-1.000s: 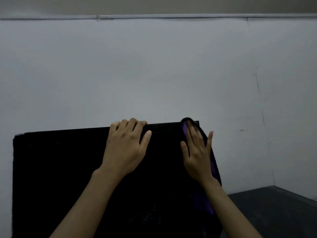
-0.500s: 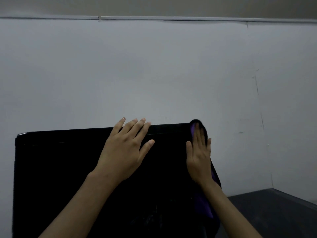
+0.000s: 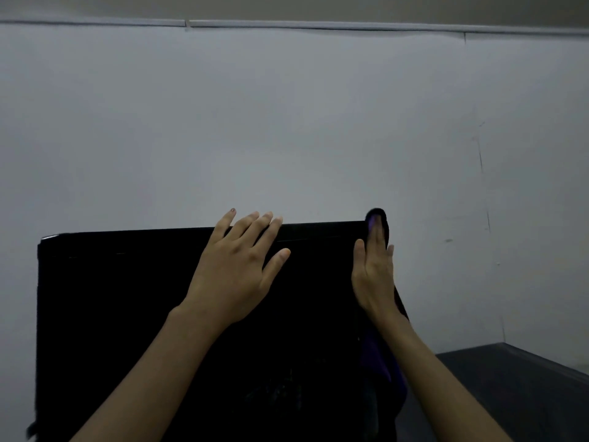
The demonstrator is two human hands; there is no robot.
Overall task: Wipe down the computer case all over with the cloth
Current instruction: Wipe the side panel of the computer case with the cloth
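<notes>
On dark table [image 3: 526, 378], against pale wall [image 3: 287, 122]: black computer case [image 3: 127, 314], upright, fills lower-left to centre of view. Left hand [image 3: 237, 271] lies flat on case's near face, fingers straight and slightly spread, tips at top edge. Right hand [image 3: 374, 275], fingers straight and together, presses purple cloth [image 3: 381, 362] to case's right side at far top corner; cloth pokes above fingertips, rest hangs below wrist.

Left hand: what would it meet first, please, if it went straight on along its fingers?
The left hand overhangs the computer case at its top edge; probably the white wall next, depth unclear.
</notes>
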